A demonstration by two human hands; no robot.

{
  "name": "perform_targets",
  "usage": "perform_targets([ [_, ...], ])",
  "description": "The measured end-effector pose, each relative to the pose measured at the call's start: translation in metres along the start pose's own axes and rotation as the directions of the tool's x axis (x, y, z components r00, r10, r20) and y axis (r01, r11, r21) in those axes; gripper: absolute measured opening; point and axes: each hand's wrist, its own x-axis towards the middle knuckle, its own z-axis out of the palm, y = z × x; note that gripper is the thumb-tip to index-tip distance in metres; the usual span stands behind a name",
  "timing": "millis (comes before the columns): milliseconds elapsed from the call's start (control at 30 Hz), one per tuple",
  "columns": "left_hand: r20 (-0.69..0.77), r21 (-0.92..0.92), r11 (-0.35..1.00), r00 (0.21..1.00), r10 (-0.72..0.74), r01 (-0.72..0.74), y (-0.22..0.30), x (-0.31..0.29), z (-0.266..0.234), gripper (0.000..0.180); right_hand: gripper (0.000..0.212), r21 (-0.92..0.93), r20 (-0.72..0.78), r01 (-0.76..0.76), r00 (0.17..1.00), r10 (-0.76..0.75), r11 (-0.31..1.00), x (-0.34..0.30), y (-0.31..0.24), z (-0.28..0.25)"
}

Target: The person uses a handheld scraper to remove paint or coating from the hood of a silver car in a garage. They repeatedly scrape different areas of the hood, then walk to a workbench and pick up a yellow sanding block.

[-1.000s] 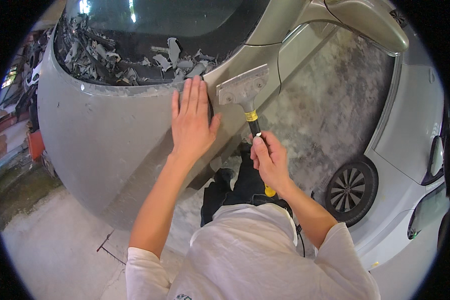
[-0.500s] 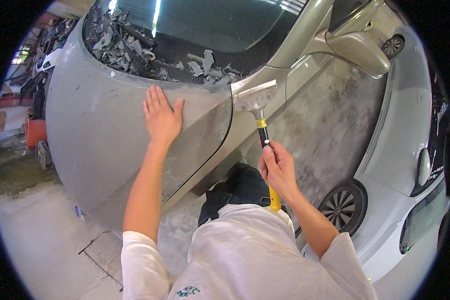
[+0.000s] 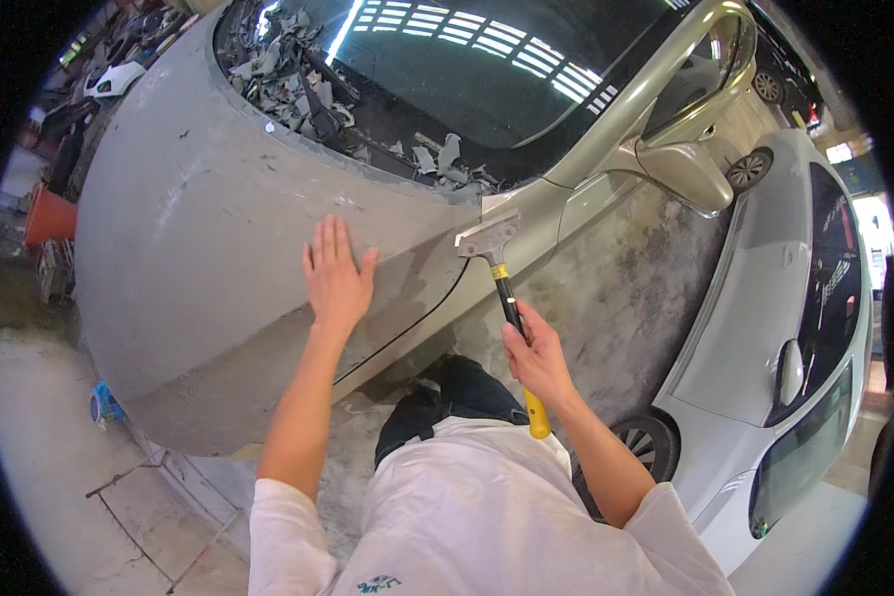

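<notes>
"What are the fingers doing?"
"The right hand wraps them round a scraper, its head toward eleven o'clock. The left hand lies on the hood at nine o'clock, fingers spread."
"Any tips?"
"I'd feel softly and keep the scraper's edge off the hood."
"And the hood?"
"Dull grey, with dark marks."

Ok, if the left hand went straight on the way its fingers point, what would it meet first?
Likely the jagged grey flakes at the base of the dark glass windscreen, beyond the dull grey bonnet; depth is hard to judge.
</notes>
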Motion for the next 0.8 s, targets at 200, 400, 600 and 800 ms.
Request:
perform_targets([
  [200, -0.095, -0.382, 0.917, 0.992, 0.089, -0.119, 0.069, -0.033, -0.013, 0.070, 0.043, -0.076, 0.162, -0.077, 0.983, 0.089, 0.994, 0.042, -0.020, -0.014],
  [400, -0.152, -0.486, 0.793, 0.929, 0.337, -0.367, 0.151, 0.008, 0.006, 0.073, 0.050, -0.119, 0.391, -0.179, 0.896, 0.212, 0.977, 0.095, -0.044, -0.055],
  [600, -0.107, -0.486, 0.827, 0.958, 0.265, -0.283, 0.183, 0.051, 0.044, 0.031, 0.064, -0.213, 0.582, -0.246, 0.746, 0.325, 0.946, 0.139, -0.076, -0.101],
  [800, -0.230, -0.451, 0.881, 0.972, 0.042, -0.145, 0.198, 0.062, 0.054, 0.029, 0.063, -0.243, 0.679, -0.268, 0.639, 0.361, 0.932, 0.158, -0.105, -0.111],
])
